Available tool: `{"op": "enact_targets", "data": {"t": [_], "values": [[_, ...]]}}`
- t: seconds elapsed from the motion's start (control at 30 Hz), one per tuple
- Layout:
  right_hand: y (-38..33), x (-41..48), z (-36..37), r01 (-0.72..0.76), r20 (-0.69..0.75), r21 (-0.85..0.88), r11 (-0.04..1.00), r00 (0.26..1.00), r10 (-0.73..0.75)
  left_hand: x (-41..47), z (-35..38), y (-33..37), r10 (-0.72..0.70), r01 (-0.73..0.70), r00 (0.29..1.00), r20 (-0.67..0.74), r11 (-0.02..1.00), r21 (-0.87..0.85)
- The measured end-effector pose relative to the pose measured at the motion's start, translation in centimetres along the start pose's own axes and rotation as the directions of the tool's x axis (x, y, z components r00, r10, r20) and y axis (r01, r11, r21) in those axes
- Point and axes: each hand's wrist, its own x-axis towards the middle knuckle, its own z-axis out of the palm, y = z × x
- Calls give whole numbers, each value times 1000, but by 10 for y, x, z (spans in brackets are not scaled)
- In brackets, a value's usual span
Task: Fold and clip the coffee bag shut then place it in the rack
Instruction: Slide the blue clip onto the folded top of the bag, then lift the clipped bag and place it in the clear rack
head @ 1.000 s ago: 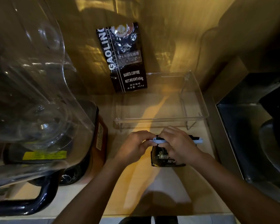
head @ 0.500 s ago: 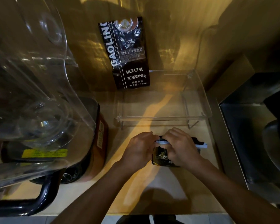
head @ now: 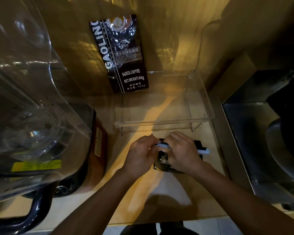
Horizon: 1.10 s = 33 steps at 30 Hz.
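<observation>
A small black coffee bag point(head: 161, 164) lies on the wooden counter just in front of the clear acrylic rack point(head: 163, 122). A long white clip point(head: 203, 151) runs across the bag's folded top. My left hand point(head: 140, 154) pinches the clip's left end. My right hand point(head: 182, 152) presses down on the clip and bag, covering most of both. A larger black GAOLING coffee bag point(head: 122, 53) stands upright at the rack's back left, leaning on the wall.
A big clear blender jar point(head: 29, 92) on a dark base fills the left side, with a black handle point(head: 24, 217) at the lower left. A steel machine point(head: 265, 133) stands at the right. The counter's front edge point(head: 159, 221) is close below my arms.
Both hands stay on the clip and bag. My left hand has edged closer to the right hand along the clip. The view has shifted slightly.
</observation>
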Motion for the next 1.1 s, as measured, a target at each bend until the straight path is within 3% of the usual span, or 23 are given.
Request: {"op": "enact_targets", "data": {"t": [0.23, 0.5, 0.7, 0.8, 0.9, 1.0, 1.1], "values": [[7, 2, 3, 117, -8, -24, 993, 993, -117, -7, 4, 1, -63, 62, 997, -33, 998, -17], [18, 10, -3, 183, 61, -138, 973, 982, -176, -4, -5, 4, -22, 21, 1000, 9, 996, 89], [47, -1, -17, 80, 55, -175, 981, 996, -71, 1, -9, 2, 1, -4, 1000, 26, 995, 103], [63, -12, -24, 19, 79, -57, 998, 997, -14, -1, -7, 0, -26, 24, 999, 46, 999, 36], [75, -24, -23, -153, 132, 162, 975, 982, 132, -5, -2, 0, -87, 91, 993, 76, 995, -51], [80, -32, -22, -346, 230, 478, 807, 936, 265, -10, 5, -2, -167, 183, 979, 116, 972, -148], [86, -39, -19, -376, 237, 647, 663, 926, 294, -13, 10, -5, -240, 276, 957, 166, 927, -254]]}}
